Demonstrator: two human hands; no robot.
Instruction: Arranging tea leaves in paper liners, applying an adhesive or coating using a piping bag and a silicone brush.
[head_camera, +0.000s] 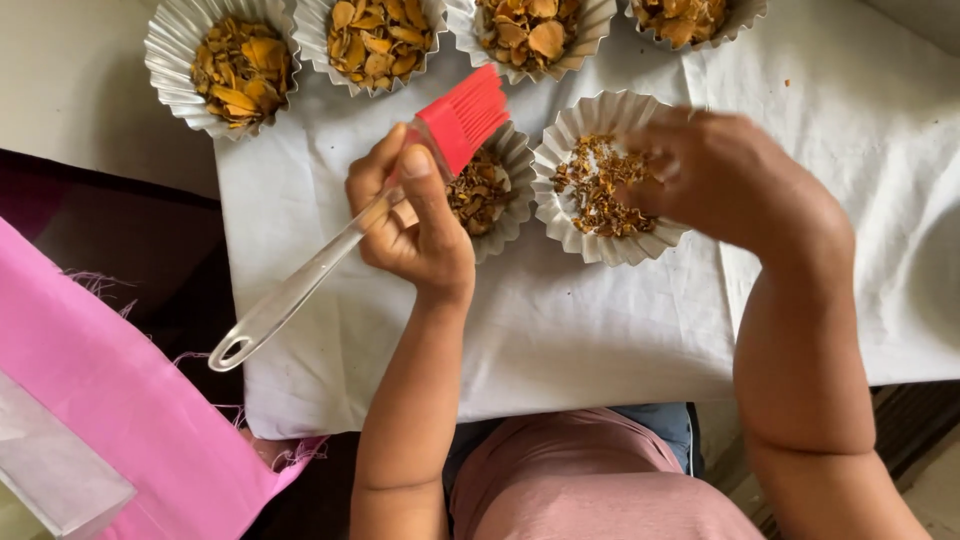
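My left hand (415, 215) grips a brush (330, 245) with a clear handle and red silicone bristles (462, 118); the bristles point up and right, above a fluted silver foil cup (512, 215) of dried brown bits. My right hand (730, 180) hovers over the right edge of a second foil cup (572, 150) holding small brown dried pieces (598, 185). Its fingers are bunched over the pieces and blurred, so I cannot see whether they pinch any. Both cups sit on a white cloth (560, 330).
Several more foil cups of orange-brown dried petals line the far edge: one at far left (170, 60), one beside it (318, 30), another at centre (590, 25), one at right (745, 15). Pink fabric (130, 400) lies at lower left. The cloth's near edge hangs over my lap.
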